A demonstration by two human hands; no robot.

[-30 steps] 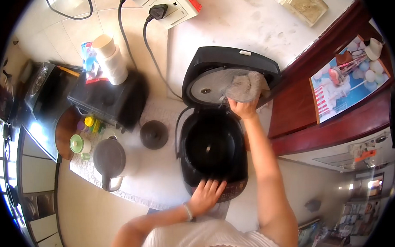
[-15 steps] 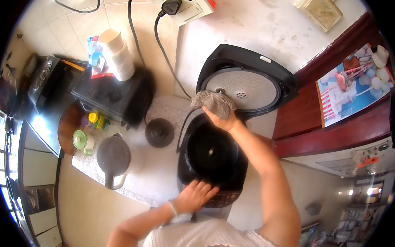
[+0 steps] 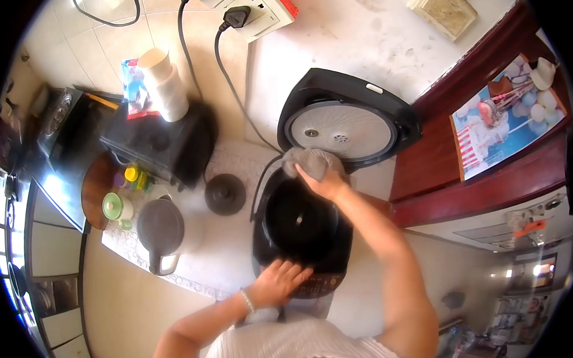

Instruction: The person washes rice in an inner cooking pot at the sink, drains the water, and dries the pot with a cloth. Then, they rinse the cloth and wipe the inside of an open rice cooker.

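Observation:
A black rice cooker (image 3: 340, 256) stands in front of me with its lid (image 3: 354, 129) swung up, showing the round metal inner plate. The cooker's dark inside (image 3: 298, 232) shows a small pale spot in the middle. My right hand (image 3: 324, 183) grips a grey-brown cloth (image 3: 312, 162) at the hinge side, just below the lid's plate; part of the cloth is blurred. On the cooker's front rim, beside the control panel, my left hand (image 3: 280, 282) rests flat with its fingers stretched out.
Left of the cooker are a round black lid (image 3: 225, 194), a kettle (image 3: 161, 227) and a green-lidded cup (image 3: 116, 207). Paper cups (image 3: 168, 95) stand on a black appliance (image 3: 156, 142) behind. A power cord (image 3: 229, 80) runs down from the wall socket (image 3: 265, 12).
My right hand has brought the cloth down off the lid's inner plate to the back rim of the cooker. My left hand stays on the front rim. The view has shifted slightly.

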